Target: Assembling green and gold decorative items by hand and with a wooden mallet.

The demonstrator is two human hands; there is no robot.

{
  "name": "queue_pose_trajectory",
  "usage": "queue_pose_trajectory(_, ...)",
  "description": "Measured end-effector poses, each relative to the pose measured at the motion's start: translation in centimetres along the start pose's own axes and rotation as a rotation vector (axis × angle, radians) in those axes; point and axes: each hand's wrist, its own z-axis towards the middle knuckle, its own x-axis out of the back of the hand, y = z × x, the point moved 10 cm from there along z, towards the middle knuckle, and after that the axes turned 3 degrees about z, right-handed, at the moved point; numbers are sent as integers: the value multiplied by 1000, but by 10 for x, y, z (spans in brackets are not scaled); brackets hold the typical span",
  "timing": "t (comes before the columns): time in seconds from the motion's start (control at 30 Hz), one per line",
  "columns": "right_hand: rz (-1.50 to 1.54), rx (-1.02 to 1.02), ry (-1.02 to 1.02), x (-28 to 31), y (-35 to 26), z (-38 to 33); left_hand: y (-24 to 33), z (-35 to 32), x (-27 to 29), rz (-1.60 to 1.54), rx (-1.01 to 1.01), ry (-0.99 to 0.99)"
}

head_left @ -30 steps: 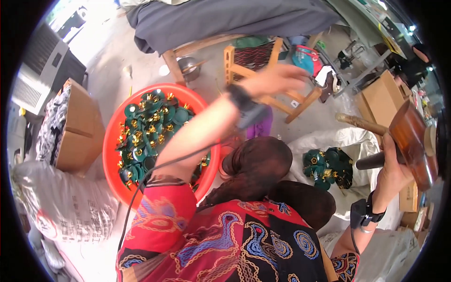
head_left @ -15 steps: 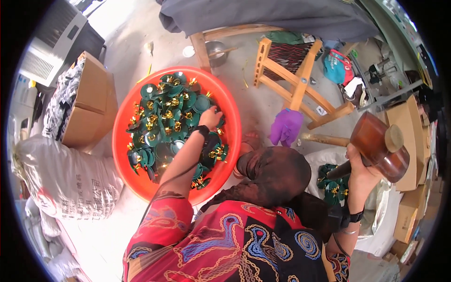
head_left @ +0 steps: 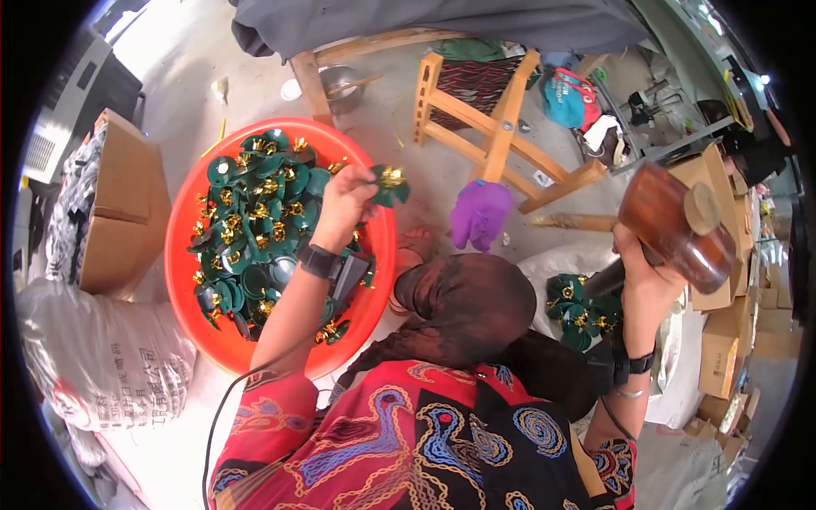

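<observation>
My left hand is closed on a dark green disc piece with gold-coloured petals, pinched by its edge. It is held over the right rim of a large orange-red basin, which is heaped with similar green pieces. My right hand, off to the right, grips a mallet with a thick, glossy brown wooden head and a pale round peg end. A dark shaft, apparently its handle, slants out past the fingers. Below it, more green pieces lie on a white sack.
A wooden stand with a purple cloth hanging on it is ahead. At left are a cardboard box and a full white sack. A metal bowl sits farther off; boxes line the right side.
My left hand has come up out of the basin, lifting a green piece with gold petals toward the right rim. The view has shifted, while my right hand still grips the mallet.
</observation>
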Motion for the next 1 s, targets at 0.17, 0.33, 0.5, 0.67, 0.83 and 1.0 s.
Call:
queue_pose_trajectory(0.17,129,82,-81,-34,-17,16,32,-5,-115,-52,24,-402)
queue_pose_trajectory(0.33,152,183,-128,-63,-17,21,-6,6,-161,155,79,-532)
queue_pose_trajectory(0.5,7,72,-274,-86,3,25,-8,6,-164,111,77,-528)
queue_pose_trajectory(0.67,-225,230,-380,-103,3,29,22,9,-157,575,-341,-350)
queue_pose_trajectory(0.83,-299,308,-393,-113,-18,32,85,-18,-183,511,-808,-294)
queue_pose_trajectory(1.0,-541,364,-497,-88,-66,57,52,-10,-197,562,-569,-526)
